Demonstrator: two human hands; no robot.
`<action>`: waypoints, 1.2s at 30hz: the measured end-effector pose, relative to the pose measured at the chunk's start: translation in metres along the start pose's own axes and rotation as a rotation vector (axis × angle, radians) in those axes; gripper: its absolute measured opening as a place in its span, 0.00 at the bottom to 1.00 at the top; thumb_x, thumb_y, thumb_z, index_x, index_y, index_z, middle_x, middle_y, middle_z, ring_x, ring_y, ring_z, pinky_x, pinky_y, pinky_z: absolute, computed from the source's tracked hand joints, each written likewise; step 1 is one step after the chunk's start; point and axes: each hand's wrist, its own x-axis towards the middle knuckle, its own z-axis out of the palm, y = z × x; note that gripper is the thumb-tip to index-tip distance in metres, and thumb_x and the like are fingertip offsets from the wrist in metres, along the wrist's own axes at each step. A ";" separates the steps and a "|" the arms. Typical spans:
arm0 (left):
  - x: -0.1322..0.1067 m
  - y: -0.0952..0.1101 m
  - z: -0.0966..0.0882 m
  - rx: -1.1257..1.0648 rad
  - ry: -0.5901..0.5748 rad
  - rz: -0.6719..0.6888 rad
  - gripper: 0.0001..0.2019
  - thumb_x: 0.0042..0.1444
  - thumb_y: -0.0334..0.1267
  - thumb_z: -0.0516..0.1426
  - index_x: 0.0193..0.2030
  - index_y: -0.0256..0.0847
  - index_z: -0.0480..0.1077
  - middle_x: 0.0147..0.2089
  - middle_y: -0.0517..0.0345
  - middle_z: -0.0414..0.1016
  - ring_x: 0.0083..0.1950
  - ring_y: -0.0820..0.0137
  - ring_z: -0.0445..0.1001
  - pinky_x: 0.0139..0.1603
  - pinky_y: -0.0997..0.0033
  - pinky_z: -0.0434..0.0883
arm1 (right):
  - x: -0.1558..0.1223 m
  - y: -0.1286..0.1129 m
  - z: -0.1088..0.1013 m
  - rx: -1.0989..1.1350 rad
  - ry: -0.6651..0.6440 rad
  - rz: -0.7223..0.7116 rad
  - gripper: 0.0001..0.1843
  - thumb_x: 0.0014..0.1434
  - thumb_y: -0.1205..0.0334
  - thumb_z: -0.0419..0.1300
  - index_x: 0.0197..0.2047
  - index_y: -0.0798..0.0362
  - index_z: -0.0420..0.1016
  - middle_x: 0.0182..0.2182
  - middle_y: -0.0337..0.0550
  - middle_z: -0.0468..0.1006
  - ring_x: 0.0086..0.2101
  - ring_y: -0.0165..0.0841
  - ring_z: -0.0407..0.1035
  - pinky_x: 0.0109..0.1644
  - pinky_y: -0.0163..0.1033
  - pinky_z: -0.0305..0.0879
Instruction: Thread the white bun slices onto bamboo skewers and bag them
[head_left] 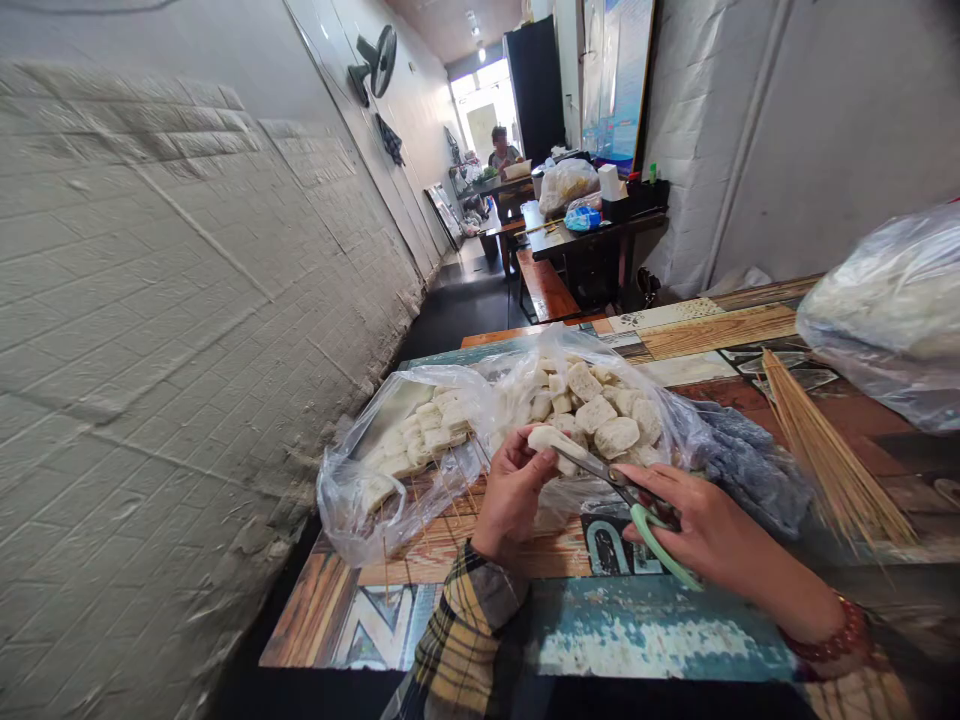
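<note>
Between the fingers of my left hand is a pale, spongy slice that looks like a piece of food. My right hand grips scissors with light green handles, and their blades meet the slice. Just beyond my hands, an open plastic bag holds several whitish spongy chunks. To the left, a second clear bag contains pale pieces on skewers, whose thin sticks point toward me.
A bundle of bamboo skewers lies on the right, beside a crumpled grey plastic bag. Farther right sits a large filled bag. A brick wall borders the left. A person sits at a far table.
</note>
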 end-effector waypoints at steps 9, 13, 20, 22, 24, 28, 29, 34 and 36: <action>-0.002 -0.004 0.001 -0.017 -0.068 -0.032 0.17 0.43 0.39 0.70 0.40 0.39 0.76 0.36 0.59 0.77 0.35 0.73 0.73 0.37 0.74 0.69 | 0.007 -0.018 -0.008 -0.083 -0.014 0.100 0.34 0.53 0.56 0.65 0.63 0.51 0.69 0.50 0.51 0.75 0.45 0.42 0.73 0.52 0.47 0.70; -0.004 -0.004 0.001 0.014 -0.083 -0.038 0.17 0.43 0.41 0.70 0.40 0.39 0.76 0.36 0.59 0.76 0.35 0.73 0.73 0.37 0.73 0.69 | 0.009 -0.019 -0.011 -0.003 -0.046 0.088 0.33 0.54 0.55 0.65 0.63 0.49 0.69 0.48 0.49 0.77 0.39 0.38 0.74 0.48 0.46 0.72; -0.004 -0.004 -0.002 0.027 -0.112 -0.051 0.17 0.44 0.42 0.70 0.39 0.37 0.76 0.34 0.57 0.77 0.33 0.73 0.73 0.36 0.74 0.68 | 0.004 -0.016 -0.009 -0.010 -0.041 0.014 0.25 0.57 0.56 0.63 0.58 0.53 0.75 0.45 0.49 0.81 0.43 0.41 0.76 0.50 0.44 0.72; -0.004 -0.003 -0.002 0.008 -0.118 -0.065 0.17 0.43 0.41 0.70 0.39 0.37 0.75 0.34 0.58 0.77 0.32 0.74 0.73 0.35 0.75 0.68 | 0.001 -0.015 -0.006 -0.014 -0.014 -0.007 0.25 0.58 0.56 0.63 0.58 0.54 0.74 0.49 0.51 0.81 0.47 0.43 0.76 0.53 0.46 0.72; -0.004 -0.003 -0.002 -0.011 -0.124 -0.078 0.17 0.42 0.40 0.70 0.38 0.37 0.75 0.33 0.59 0.77 0.30 0.75 0.72 0.33 0.76 0.68 | -0.001 -0.013 -0.001 -0.015 0.018 -0.028 0.25 0.58 0.56 0.62 0.58 0.54 0.74 0.50 0.52 0.81 0.49 0.43 0.76 0.53 0.46 0.72; -0.004 -0.002 -0.002 -0.028 -0.132 -0.094 0.17 0.42 0.39 0.71 0.38 0.37 0.75 0.32 0.61 0.76 0.28 0.77 0.71 0.30 0.78 0.67 | -0.006 -0.011 0.010 -0.027 0.070 -0.053 0.23 0.60 0.57 0.61 0.56 0.56 0.75 0.49 0.54 0.81 0.49 0.45 0.76 0.54 0.48 0.72; -0.004 -0.001 -0.003 -0.026 -0.133 -0.098 0.17 0.42 0.38 0.71 0.38 0.37 0.75 0.32 0.60 0.77 0.28 0.77 0.71 0.30 0.78 0.67 | -0.006 -0.010 0.012 -0.033 0.079 -0.041 0.22 0.61 0.57 0.60 0.56 0.57 0.76 0.49 0.54 0.81 0.49 0.45 0.76 0.53 0.48 0.73; -0.002 0.003 -0.008 -0.093 -0.097 -0.050 0.19 0.44 0.37 0.70 0.44 0.38 0.74 0.41 0.54 0.80 0.38 0.70 0.76 0.40 0.73 0.71 | -0.014 -0.008 0.013 -0.091 0.121 0.105 0.22 0.61 0.54 0.59 0.53 0.59 0.78 0.47 0.56 0.82 0.46 0.46 0.78 0.51 0.48 0.75; 0.000 0.004 -0.010 -0.146 -0.051 -0.005 0.21 0.44 0.36 0.69 0.46 0.40 0.73 0.45 0.53 0.80 0.42 0.69 0.76 0.43 0.71 0.70 | -0.021 -0.006 0.010 -0.133 0.109 0.110 0.23 0.61 0.54 0.59 0.54 0.59 0.77 0.49 0.56 0.81 0.48 0.46 0.77 0.52 0.48 0.74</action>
